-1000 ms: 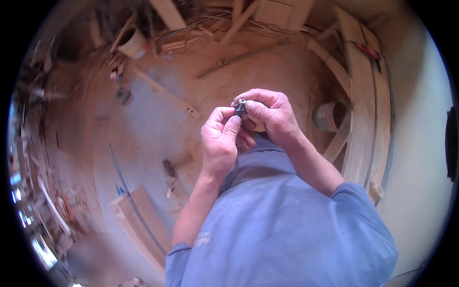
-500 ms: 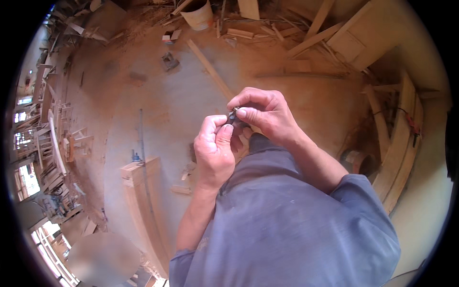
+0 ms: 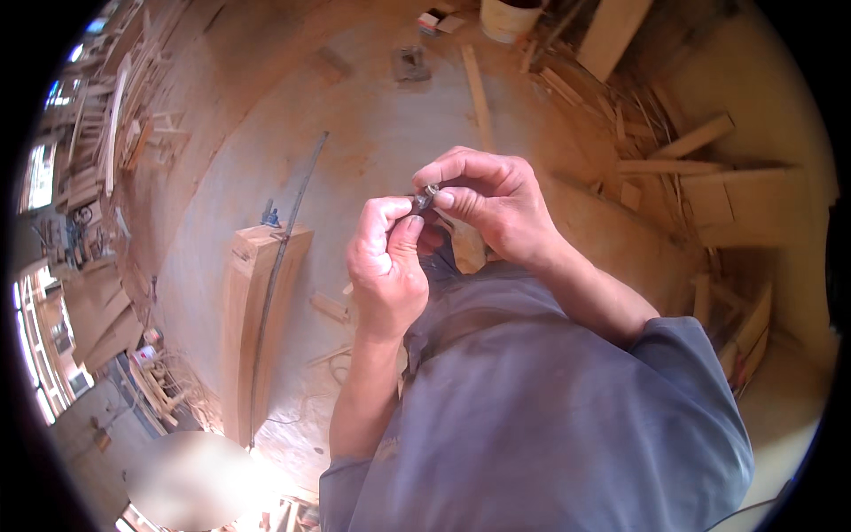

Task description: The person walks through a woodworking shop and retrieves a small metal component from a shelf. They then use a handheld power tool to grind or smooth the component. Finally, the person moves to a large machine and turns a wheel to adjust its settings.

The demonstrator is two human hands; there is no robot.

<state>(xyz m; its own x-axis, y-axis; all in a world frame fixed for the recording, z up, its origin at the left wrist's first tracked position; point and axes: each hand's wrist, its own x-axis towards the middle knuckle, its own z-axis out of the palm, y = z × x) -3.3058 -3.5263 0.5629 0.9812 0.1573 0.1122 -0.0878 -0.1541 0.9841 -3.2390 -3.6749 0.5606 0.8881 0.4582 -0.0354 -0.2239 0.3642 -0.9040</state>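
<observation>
In front of my body, both hands meet over a small dark metal piece [image 3: 424, 199], too small and too covered by fingers to name its kind. My left hand [image 3: 386, 270] is closed, its thumb and forefinger pinching the lower end. From the other side, my right hand [image 3: 501, 204] grips the upper end, thumb and forefinger pressed together and the other fingers curled in. A lighter, shiny tip shows between the fingertips. To the left of my hands stands a thick timber block [image 3: 244, 310] with a long bar clamp [image 3: 292, 204] along it.
Ahead on the dusty floor lie a wooden strip [image 3: 477, 97] and a small grey object [image 3: 409, 65]. A pale bucket [image 3: 510, 19] stands at the far edge. Boards [image 3: 691, 142] lean and lie at the right; stacked timber [image 3: 84, 168] lines the left. Offcuts [image 3: 330, 308] lie near the block.
My view has swung leftward, so the bucket, strip and timber block appear farther right. Both hands keep hold of the metal piece, with its shiny tip now slightly more visible.
</observation>
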